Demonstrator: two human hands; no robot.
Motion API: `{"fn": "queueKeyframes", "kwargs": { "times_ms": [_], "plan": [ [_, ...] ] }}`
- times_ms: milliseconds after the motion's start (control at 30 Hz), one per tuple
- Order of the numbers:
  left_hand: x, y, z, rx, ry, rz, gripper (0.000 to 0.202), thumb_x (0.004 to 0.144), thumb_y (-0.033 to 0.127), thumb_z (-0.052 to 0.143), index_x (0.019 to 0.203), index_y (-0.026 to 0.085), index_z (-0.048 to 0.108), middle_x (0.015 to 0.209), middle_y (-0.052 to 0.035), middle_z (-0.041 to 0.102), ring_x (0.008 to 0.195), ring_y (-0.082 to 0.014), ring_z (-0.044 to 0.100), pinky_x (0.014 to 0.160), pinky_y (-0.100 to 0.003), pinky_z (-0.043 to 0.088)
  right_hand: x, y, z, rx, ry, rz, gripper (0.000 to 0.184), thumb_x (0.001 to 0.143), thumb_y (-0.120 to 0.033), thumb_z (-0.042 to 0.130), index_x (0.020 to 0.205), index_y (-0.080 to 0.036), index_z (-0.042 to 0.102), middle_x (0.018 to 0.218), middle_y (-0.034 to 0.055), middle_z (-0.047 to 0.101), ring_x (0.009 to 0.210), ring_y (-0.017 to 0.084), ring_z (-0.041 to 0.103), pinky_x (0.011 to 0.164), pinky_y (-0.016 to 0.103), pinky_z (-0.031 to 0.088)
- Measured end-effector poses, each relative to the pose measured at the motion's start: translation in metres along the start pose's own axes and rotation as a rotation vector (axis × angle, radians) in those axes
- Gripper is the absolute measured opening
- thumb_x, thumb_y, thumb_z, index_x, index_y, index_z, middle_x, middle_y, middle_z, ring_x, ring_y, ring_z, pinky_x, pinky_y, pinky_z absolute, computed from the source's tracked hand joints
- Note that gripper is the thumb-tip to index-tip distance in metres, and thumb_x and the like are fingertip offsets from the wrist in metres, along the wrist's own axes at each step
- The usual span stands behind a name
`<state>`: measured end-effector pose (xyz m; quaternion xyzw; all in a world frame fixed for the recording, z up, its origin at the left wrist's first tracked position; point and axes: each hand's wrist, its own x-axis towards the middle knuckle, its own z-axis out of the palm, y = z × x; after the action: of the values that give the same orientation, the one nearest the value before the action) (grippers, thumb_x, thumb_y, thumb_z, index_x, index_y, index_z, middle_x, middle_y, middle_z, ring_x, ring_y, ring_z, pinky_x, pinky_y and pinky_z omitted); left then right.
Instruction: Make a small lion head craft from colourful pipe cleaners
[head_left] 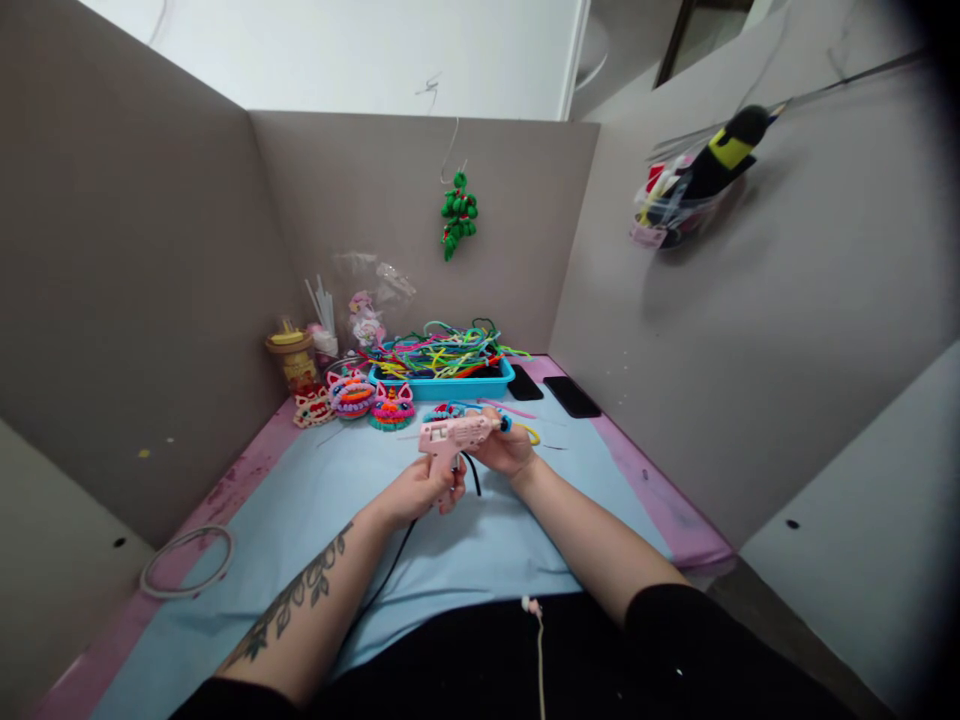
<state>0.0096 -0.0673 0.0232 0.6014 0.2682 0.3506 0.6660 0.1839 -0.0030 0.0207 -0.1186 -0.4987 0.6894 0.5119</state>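
Note:
My left hand [414,490] is wrapped around the handle of a pale pink hot glue gun [459,432], its nozzle pointing right. From the grip a black cord [397,556] runs down toward my body. My right hand [511,452], partly hidden behind the gun, pinches a small blue fuzzy piece [507,424] at the nozzle tip. A yellow pipe cleaner [533,434] curves out beside that hand; whether it joins the blue piece I cannot tell. Just behind the gun lies a blue and red fuzzy piece [444,411], partly covered.
A blue tray [450,387] heaped with coloured pipe cleaners [442,350] stands at the back. Left of it sit several fuzzy animal faces [392,407] and a brown cup [291,358]. Two black phones [571,396] lie right; a white ring [187,562] lies front left. Partitions enclose the table.

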Motion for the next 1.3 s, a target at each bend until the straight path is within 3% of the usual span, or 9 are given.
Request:
{"fn": "queueKeyframes", "kwargs": {
  "times_ms": [233,533,767,900,1033,1300],
  "plan": [
    [-0.0013,0.0080,0.0064,0.058,0.027,-0.018,0.053,0.067,0.065,0.058,0.082,0.017,0.043,0.060,0.0038,0.050,0.044,-0.0055,0.041,0.044,-0.020,0.031,-0.0001,0.0012,0.0014,0.012,0.065,0.024,0.047,0.055,-0.052,0.068,0.057,-0.020,0.033,0.069,-0.0011,0.045,0.064,0.014,0.043,0.061,0.032,0.039],
    [-0.0013,0.0082,0.0052,0.053,0.002,0.003,0.056,0.062,0.067,0.061,0.079,0.017,0.042,0.060,0.0029,0.053,0.043,-0.0054,0.041,0.044,-0.020,0.029,0.0000,0.0036,-0.0030,-0.030,0.001,0.000,0.043,0.061,-0.054,0.060,0.061,-0.021,0.033,0.070,-0.0008,0.041,0.066,0.015,0.043,0.065,0.034,0.038],
    [-0.0009,0.0060,0.0027,0.056,-0.032,0.029,0.056,0.062,0.068,0.060,0.078,0.017,0.042,0.061,0.0028,0.053,0.044,-0.0057,0.042,0.044,-0.020,0.031,-0.0002,0.0006,0.0003,0.070,-0.059,-0.014,0.045,0.056,-0.047,0.069,0.061,-0.020,0.033,0.070,-0.0028,0.039,0.064,0.013,0.044,0.061,0.030,0.040],
    [-0.0003,0.0052,0.0013,0.068,-0.035,0.027,0.055,0.064,0.067,0.060,0.078,0.017,0.042,0.061,0.0025,0.054,0.044,-0.0060,0.043,0.044,-0.020,0.031,0.0003,-0.0009,0.0014,0.114,-0.039,-0.003,0.047,0.053,-0.046,0.072,0.060,-0.020,0.033,0.069,-0.0031,0.039,0.064,0.013,0.044,0.061,0.030,0.040],
    [-0.0009,0.0064,0.0030,0.088,-0.002,0.016,0.055,0.064,0.067,0.060,0.080,0.017,0.042,0.060,0.0026,0.053,0.045,-0.0064,0.043,0.045,-0.021,0.032,0.0005,-0.0024,0.0022,0.119,-0.013,0.002,0.043,0.060,-0.046,0.068,0.060,-0.020,0.034,0.067,-0.0032,0.038,0.062,0.013,0.043,0.062,0.030,0.038],
    [-0.0016,0.0053,0.0026,0.101,0.023,-0.012,0.056,0.064,0.065,0.061,0.085,0.016,0.043,0.060,0.0039,0.052,0.045,-0.0060,0.044,0.045,-0.020,0.032,0.0014,-0.0021,0.0024,0.328,-0.144,-0.001,0.037,0.062,-0.034,0.072,0.062,-0.020,0.038,0.068,-0.0044,0.039,0.063,0.011,0.045,0.064,0.028,0.037]
  ]
}}
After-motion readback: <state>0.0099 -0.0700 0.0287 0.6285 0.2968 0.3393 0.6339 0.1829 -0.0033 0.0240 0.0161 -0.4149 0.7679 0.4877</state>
